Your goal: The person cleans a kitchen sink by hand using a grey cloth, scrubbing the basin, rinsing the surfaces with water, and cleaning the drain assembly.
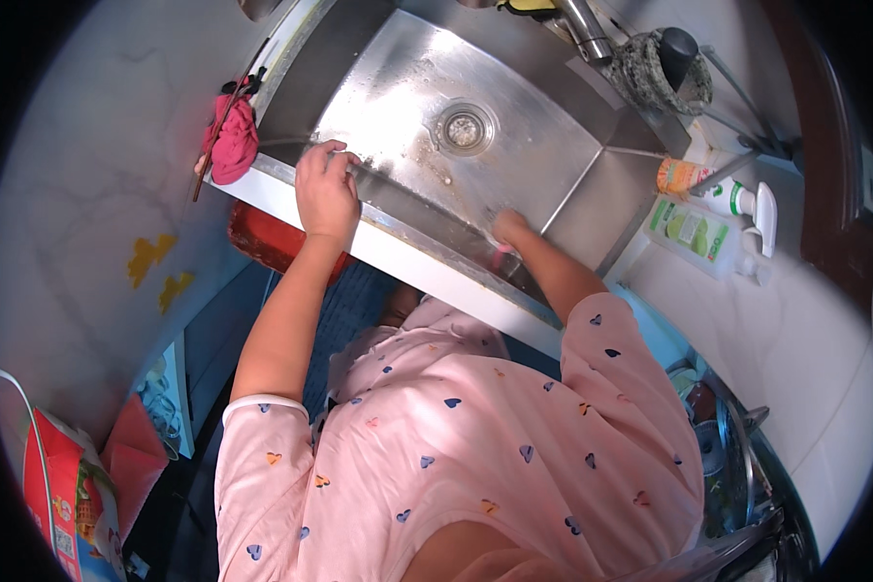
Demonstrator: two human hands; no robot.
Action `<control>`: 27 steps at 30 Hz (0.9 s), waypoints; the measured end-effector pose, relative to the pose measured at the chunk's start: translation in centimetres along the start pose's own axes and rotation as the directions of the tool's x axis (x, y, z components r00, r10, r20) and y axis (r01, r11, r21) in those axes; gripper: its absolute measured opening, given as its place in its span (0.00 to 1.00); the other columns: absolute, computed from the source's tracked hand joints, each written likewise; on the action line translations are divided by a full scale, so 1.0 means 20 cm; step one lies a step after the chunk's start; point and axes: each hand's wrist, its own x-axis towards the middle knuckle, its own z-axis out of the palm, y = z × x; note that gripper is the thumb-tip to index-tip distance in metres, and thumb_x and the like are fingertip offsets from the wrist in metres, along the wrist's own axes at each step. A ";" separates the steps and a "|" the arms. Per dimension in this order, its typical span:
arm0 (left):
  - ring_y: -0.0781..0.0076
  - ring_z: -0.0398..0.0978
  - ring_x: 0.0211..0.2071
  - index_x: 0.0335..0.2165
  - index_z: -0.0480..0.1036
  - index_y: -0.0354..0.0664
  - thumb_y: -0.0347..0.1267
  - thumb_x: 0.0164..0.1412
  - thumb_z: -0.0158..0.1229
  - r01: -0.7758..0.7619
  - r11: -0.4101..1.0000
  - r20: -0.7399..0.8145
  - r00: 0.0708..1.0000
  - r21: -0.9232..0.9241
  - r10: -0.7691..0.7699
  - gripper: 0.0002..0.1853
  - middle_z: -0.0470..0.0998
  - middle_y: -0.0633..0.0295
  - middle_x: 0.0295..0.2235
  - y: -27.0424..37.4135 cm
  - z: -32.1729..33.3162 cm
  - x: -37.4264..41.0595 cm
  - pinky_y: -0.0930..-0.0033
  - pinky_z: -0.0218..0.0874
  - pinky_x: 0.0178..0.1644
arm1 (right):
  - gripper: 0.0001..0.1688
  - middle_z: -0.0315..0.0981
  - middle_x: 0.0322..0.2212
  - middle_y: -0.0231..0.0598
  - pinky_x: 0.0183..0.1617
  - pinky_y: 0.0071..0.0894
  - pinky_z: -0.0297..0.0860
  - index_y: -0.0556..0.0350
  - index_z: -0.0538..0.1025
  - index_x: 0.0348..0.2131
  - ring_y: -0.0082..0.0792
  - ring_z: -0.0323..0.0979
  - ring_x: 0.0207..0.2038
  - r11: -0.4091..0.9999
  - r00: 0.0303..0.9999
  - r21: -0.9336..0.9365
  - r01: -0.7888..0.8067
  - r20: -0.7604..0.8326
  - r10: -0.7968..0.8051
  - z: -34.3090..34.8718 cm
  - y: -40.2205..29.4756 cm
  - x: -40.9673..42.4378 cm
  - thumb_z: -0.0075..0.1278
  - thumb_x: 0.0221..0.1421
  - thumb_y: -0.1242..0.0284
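Note:
Before me is a stainless steel sink with a round drain strainer in its wet floor. My left hand rests at the sink's front edge, holding nothing, its bent fingers apart over the basin. Down inside the basin, near the front wall, my right hand is closed around a small tool, mostly hidden. A pink end of it shows below the hand, and faint bristle-like streaks show beside the fingers. Small bits of residue and drops lie on the basin floor.
A pink cloth and a thin rod are at the sink's left corner. A faucet and a stone-patterned vessel stand at the back right. A spray bottle and a clear bottle lie right. A red basin is below the edge.

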 end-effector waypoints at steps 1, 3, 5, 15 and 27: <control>0.55 0.67 0.45 0.26 0.72 0.44 0.19 0.42 0.54 0.000 1.000 -0.003 1.000 0.001 0.000 0.10 0.71 0.61 0.39 -0.01 -0.01 0.00 0.58 0.59 0.49 | 0.16 0.75 0.37 0.59 0.38 0.39 0.73 0.68 0.77 0.35 0.47 0.77 0.36 0.989 0.999 0.145 -0.021 -0.044 0.027 -0.02 -0.12 0.02 0.48 0.46 0.76; 0.55 0.67 0.45 0.25 0.72 0.44 0.19 0.42 0.54 -0.019 1.000 0.004 1.000 -0.007 0.019 0.09 0.71 0.62 0.39 0.01 0.00 0.01 0.58 0.58 0.50 | 0.16 0.75 0.36 0.58 0.35 0.39 0.73 0.69 0.76 0.36 0.45 0.78 0.33 0.994 0.994 0.018 0.109 0.013 -0.110 -0.09 -0.34 0.13 0.52 0.48 0.74; 0.56 0.66 0.45 0.25 0.72 0.44 0.19 0.41 0.54 -0.010 1.000 0.016 1.000 -0.009 0.010 0.09 0.71 0.62 0.39 0.01 -0.01 0.01 0.58 0.57 0.51 | 0.21 0.75 0.37 0.58 0.32 0.39 0.73 0.72 0.73 0.40 0.43 0.77 0.29 0.937 0.962 0.228 0.264 -0.138 -0.237 -0.12 -0.57 0.18 0.55 0.48 0.72; 0.56 0.66 0.45 0.27 0.72 0.44 0.19 0.41 0.54 -0.005 0.999 0.004 1.000 -0.037 0.005 0.11 0.71 0.62 0.39 0.00 -0.01 0.01 0.59 0.58 0.50 | 0.25 0.68 0.50 0.51 0.55 0.37 0.63 0.54 0.67 0.55 0.48 0.68 0.52 0.538 0.585 0.230 0.811 -0.337 -0.738 -0.40 -0.21 -0.44 0.46 0.58 0.73; 0.55 0.67 0.45 0.27 0.72 0.42 0.17 0.41 0.53 0.033 0.999 0.006 0.999 -0.034 -0.033 0.11 0.71 0.60 0.39 0.01 0.01 0.02 0.59 0.59 0.49 | 0.20 0.71 0.46 0.50 0.49 0.31 0.65 0.51 0.71 0.52 0.44 0.72 0.44 0.663 0.702 0.255 0.704 -0.112 -0.703 -0.08 -0.37 -0.12 0.43 0.59 0.75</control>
